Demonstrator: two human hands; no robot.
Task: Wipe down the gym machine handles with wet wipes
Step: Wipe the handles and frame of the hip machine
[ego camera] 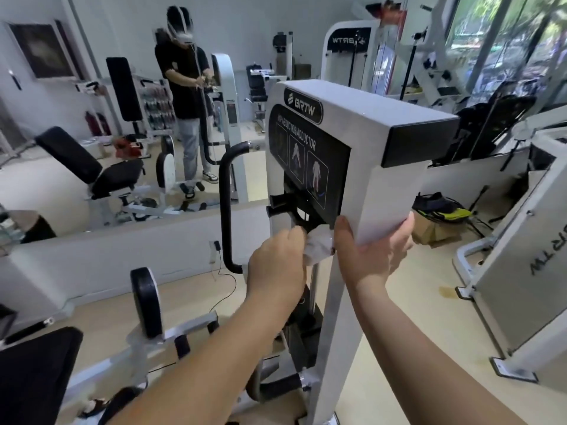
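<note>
Gripping a crumpled white wipe (pixel 317 248), the left hand (pixel 276 262) has its fingers curled round the soft, damp-looking wad and presses it against the inner end of a black handle (pixel 283 205). The handle is a short lever with two stubby round grips, jutting from the front of the machine just below a glossy black panel (pixel 310 161) printed with body diagrams. The right hand (pixel 374 253) clasps the lower corner of the boxy white metal housing (pixel 362 124), with its thumb flat along the front edge and its fingers wrapped behind. To the left of the housing stands a long, curved bar (pixel 226 204) sleeved in matte black foam. Lower left, an oval black cushioned pad (pixel 146 302) sits upright on the white frame. A wall mirror (pixel 61 185) behind reflects benches and a standing person.
</note>
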